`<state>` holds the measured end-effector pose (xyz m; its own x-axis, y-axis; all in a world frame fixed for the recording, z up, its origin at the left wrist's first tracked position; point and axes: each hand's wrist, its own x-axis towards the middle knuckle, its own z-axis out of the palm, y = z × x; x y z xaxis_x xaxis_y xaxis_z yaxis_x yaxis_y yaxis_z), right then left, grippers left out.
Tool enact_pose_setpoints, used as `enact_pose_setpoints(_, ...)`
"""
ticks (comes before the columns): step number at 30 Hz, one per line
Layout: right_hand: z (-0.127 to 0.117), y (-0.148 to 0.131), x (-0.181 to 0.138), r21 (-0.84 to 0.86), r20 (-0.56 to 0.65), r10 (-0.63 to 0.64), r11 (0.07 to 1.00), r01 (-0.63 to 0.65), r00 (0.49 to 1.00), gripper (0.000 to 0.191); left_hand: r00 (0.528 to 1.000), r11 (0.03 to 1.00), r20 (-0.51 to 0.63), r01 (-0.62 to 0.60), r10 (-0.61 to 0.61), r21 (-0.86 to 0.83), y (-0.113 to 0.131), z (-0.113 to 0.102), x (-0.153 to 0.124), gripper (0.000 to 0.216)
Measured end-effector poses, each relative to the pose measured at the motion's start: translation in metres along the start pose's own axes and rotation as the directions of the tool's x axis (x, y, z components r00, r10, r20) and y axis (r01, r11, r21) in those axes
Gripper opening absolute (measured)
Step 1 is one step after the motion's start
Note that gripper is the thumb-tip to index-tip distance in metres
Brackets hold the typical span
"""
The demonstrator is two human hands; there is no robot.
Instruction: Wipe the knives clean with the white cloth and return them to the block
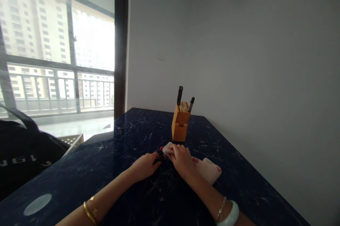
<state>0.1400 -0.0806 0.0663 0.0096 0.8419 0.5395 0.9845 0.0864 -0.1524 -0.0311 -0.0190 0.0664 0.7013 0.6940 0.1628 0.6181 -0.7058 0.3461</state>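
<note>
My left hand (146,166) is closed around the handle of a black-handled knife (158,160), low over the table. Most of what extends from the handle is hidden by cloth and fingers. My right hand (182,159) pinches a bunched part of a pale cloth with red patterns (208,170) around that end, close beside my left fingers. The rest of the cloth lies on the table under and to the right of my right wrist. Just beyond both hands stands a wooden knife block (180,127), upright, with a black handle (180,95) and a second dark handle (191,104) sticking out of its top.
The dark blue marbled table (143,127) runs back to a grey wall (252,59). A pale oval patch (37,204) shows at its front left. A black bag (23,155) sits at the left edge, near a glazed window (53,42).
</note>
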Motion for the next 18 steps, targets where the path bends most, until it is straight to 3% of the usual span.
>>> enact_pose_setpoints(8, -0.0039, -0.0008, -0.0063, 0.0, 0.055, -0.047, 0.999, 0.047, 0.997, 0.017, 1.0, 1.0, 0.004, 0.011, -0.011, 0.008, 0.0051, -0.003, -0.0019, 0.023)
enact_pose_setpoints(15, -0.0012, 0.0045, 0.0001, -0.078, 0.054, 0.034, 0.996, -0.03, 0.998, 0.017, 1.0, 0.999, 0.011, 0.023, -0.023, 0.04, 0.0064, -0.0031, -0.0011, 0.024)
enact_pose_setpoints(18, -0.002, -0.0023, -0.0011, -0.024, 0.062, -0.014, 1.0, 0.015, 0.998, 0.015, 0.999, 0.998, 0.018, 0.029, -0.03, 0.056, 0.0055, -0.0015, -0.0002, 0.026)
